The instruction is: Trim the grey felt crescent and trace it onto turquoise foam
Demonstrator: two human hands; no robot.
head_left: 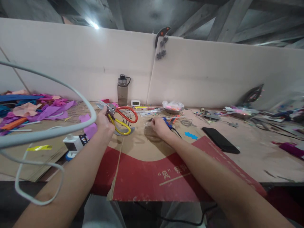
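Note:
My left hand (104,123) is closed around the blade end of a pair of scissors with one red and one yellow handle (127,114). The handles point to the right, above the cardboard (137,148). My right hand (160,127) is closed low over the cardboard, its fingertips pressed together; what they hold, if anything, is too small to make out. Just beyond that hand lies a blue tool (168,123) with a dark cord, partly hidden by the hand. A light blue cut-out piece (191,136) lies to its right.
Purple and pink scraps (47,110) are heaped at the left. A white cable (59,128) loops across the left foreground, near a charger (73,143). A bottle (122,91) and small clock (135,103) stand by the partition. A phone (220,140) lies right; a bowl (173,107) sits behind.

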